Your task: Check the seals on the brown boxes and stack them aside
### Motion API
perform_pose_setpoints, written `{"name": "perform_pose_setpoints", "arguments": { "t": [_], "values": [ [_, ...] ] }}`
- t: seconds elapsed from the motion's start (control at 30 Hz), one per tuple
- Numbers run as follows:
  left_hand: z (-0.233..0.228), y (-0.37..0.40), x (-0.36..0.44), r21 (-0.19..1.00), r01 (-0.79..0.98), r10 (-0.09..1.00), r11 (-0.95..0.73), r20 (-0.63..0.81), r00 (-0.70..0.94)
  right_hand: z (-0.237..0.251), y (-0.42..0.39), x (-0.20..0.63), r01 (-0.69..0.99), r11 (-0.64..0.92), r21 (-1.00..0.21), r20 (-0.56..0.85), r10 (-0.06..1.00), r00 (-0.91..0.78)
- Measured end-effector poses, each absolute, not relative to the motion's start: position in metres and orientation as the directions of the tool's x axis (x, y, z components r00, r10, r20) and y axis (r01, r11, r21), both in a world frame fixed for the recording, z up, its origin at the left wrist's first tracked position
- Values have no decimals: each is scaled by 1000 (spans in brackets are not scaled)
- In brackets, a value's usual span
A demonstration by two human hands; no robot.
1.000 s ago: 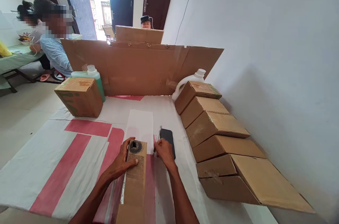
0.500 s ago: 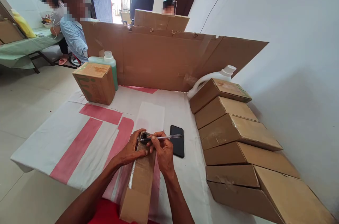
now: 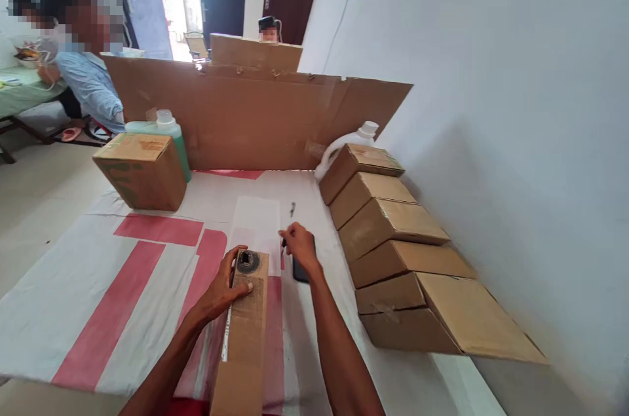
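Observation:
My left hand (image 3: 230, 288) holds the far end of a long narrow cardboard box (image 3: 240, 337), its thumb lying on the top and its fingers around the left side. A dark round patch with a small black opening marks the box's top near that end. My right hand (image 3: 301, 245) is off the box, to its right, closed on a pen (image 3: 293, 209). The pen's pale end sticks out beyond the fingers; the rest is mostly covered. Beneath the right hand lies a black phone (image 3: 301, 270), partly hidden by the hand and wrist.
Several cardboard boxes (image 3: 393, 245) form a row along the right, with a white jug (image 3: 344, 146) behind them. At the back left stand another box (image 3: 142, 173) and a green-liquid jug (image 3: 181, 147). A cardboard partition (image 3: 255, 111) borders the table's far side. Other people sit beyond.
My right hand has moved away from the box's end, rightward over the phone, with the pen still in it. The dark patch is now uncovered. The view has turned right.

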State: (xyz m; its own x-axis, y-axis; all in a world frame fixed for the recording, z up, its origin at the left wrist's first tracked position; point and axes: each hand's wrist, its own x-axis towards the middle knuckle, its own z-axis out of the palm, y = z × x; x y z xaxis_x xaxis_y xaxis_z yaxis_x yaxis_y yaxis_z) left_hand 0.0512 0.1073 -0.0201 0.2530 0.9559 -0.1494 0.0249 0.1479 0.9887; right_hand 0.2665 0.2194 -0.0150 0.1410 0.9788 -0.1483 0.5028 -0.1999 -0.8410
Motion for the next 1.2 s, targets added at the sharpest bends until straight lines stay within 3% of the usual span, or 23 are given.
{"name": "perform_pose_setpoints", "arguments": {
  "t": [0.17,0.4,0.5,0.63,0.77,0.93,1.0,1.07,1.2],
  "values": [
    [-25,109,51,987,-20,961,160,-151,234,-33,221,245,727,-314,-610,-297,942,157],
    [-31,110,50,989,-27,960,147,-136,247,-24,183,278,786,-446,-428,-231,895,382],
    [-29,109,53,987,-36,957,155,-141,252,-31,168,300,753,-513,-411,-239,858,454],
    [-27,108,56,991,-20,966,131,-123,227,-45,167,311,676,-522,-521,-277,852,444],
    [-27,108,53,994,11,965,109,-108,240,-52,168,311,496,-472,-729,-315,874,369],
    [-30,107,52,993,-3,968,117,-114,225,-31,131,305,77,-362,-929,-344,922,180],
    [-29,107,53,994,0,970,114,-111,218,-10,109,299,-221,-359,-907,-382,921,72],
    [-28,108,55,994,6,971,109,-108,214,14,90,288,-464,-373,-803,-402,915,-41],
    [-28,109,60,997,3,985,76,-75,158,49,72,253,-596,-485,-640,-353,875,-332]
  ]
}}
